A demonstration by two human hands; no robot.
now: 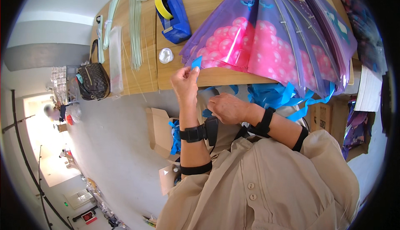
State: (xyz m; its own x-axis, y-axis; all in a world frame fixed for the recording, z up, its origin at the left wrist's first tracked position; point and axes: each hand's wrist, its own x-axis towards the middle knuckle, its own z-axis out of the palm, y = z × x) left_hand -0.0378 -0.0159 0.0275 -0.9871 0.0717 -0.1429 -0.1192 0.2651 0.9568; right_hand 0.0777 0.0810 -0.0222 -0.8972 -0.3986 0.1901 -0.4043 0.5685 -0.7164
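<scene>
My left hand [185,86] is raised at the table's front edge, finger and thumb pinched on a short blue ribbon strip [196,62]. Just beyond the strip lies a purple and pink printed umbrella [233,42], its canopy partly folded and its thin ribs showing. My right hand [228,108] is curled closed, lower and to the right, over my lap. A bit of dark blue shows beside its fingers; what they hold is hidden. To the right of this hand, a tangle of blue ribbon strips [271,96] hangs under the umbrella's edge.
A blue tape dispenser [177,25] with yellow tape and a small white round container [166,55] stand on the wooden table [204,76]. Bundles of thin pale rods [135,30] and a brown handbag [93,80] are farther left. Below is an open cardboard box [158,132].
</scene>
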